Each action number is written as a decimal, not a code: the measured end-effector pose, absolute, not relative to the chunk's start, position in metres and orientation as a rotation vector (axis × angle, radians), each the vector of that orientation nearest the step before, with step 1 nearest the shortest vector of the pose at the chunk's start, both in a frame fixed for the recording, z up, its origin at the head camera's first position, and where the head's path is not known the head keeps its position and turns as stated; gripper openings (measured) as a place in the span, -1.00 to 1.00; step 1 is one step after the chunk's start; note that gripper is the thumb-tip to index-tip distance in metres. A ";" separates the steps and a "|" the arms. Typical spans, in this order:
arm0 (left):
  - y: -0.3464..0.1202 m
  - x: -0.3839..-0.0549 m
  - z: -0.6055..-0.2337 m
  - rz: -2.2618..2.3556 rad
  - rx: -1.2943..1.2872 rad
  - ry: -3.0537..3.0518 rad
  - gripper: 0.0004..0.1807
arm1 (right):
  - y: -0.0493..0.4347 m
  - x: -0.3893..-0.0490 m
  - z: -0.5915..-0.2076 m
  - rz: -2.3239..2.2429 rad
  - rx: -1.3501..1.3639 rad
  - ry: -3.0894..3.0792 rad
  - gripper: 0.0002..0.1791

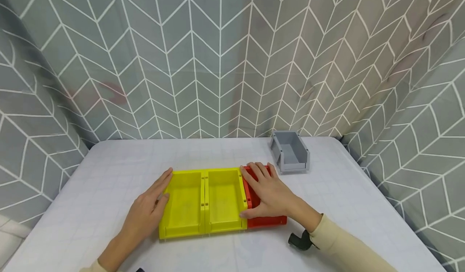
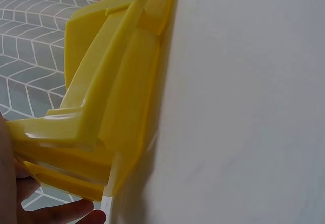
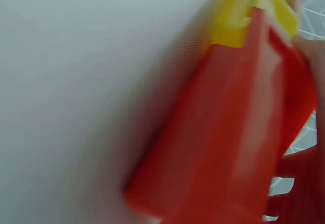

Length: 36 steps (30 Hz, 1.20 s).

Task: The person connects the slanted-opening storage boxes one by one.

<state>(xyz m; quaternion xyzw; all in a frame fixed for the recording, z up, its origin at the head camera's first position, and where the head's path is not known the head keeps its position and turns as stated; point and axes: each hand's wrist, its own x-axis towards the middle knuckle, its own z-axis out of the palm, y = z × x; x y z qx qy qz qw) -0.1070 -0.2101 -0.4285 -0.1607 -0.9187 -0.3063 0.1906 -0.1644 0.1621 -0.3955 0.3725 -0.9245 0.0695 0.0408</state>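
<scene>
Left yellow bin (image 1: 182, 202) sits on a white table (image 1: 91, 183), a person's left hand (image 1: 146, 210) resting along its outer side, long fingers nearly straight and close together, thumb apart from them by the rim. Right beside it, wall to wall, is a second yellow bin (image 1: 223, 201), open side up like its neighbor. Against that bin's right side is a red bin (image 1: 267, 222), partly hidden under the right hand (image 1: 270, 195), whose fingers spread apart: the thumb reaches the second yellow bin's near right corner, the index finger its far right corner, the others the red bin's far end. Farther back, apart from the row, stands a gray bin (image 1: 292, 153). Nearer, a black object (image 1: 301, 240) shows beside a beige sleeve (image 1: 348, 245).
</scene>
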 end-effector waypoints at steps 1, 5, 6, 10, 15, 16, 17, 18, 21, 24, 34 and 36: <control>-0.210 -0.107 -0.428 -0.857 -0.448 -2.588 -0.42 | 0.162 -0.165 -0.395 0.266 1.140 -2.824 0.35; -0.211 -0.106 -0.425 -0.848 -0.433 -2.611 -0.43 | 0.166 -0.171 -0.387 0.540 1.166 -2.729 0.31; -0.212 -0.106 -0.424 -0.844 -0.430 -2.612 -0.43 | 0.167 -0.174 -0.384 0.576 1.165 -2.698 0.28; -0.217 -0.106 -0.421 -0.818 -0.421 -2.628 -0.43 | 0.183 -0.196 -0.372 0.597 1.115 -2.617 0.08; -0.225 -0.106 -0.420 -0.780 -0.430 -2.643 -0.42 | 0.217 -0.239 -0.365 0.629 0.942 -2.618 -0.19; -0.226 -0.106 -0.420 -0.778 -0.437 -2.641 -0.42 | 0.225 -0.247 -0.365 0.636 0.891 -2.629 -0.23; -0.228 -0.107 -0.420 -0.776 -0.446 -2.639 -0.41 | 0.233 -0.255 -0.365 0.638 0.834 -2.651 -0.25; -0.229 -0.107 -0.420 -0.774 -0.453 -2.640 -0.41 | 0.241 -0.262 -0.365 0.642 0.774 -2.677 -0.27; -0.233 -0.109 -0.421 -0.769 -0.461 -2.645 -0.39 | 0.262 -0.282 -0.365 0.588 0.607 -2.753 -0.29; -0.235 -0.110 -0.420 -0.763 -0.448 -2.664 -0.37 | 0.278 -0.297 -0.368 0.543 0.497 -2.832 -0.29; -0.241 -0.109 -0.420 -0.766 -0.427 -2.680 -0.39 | 0.308 -0.312 -0.387 0.787 0.389 -2.962 -0.30; -0.242 -0.110 -0.420 -0.776 -0.427 -2.678 -0.39 | 0.312 -0.312 -0.390 0.871 0.344 -2.985 -0.25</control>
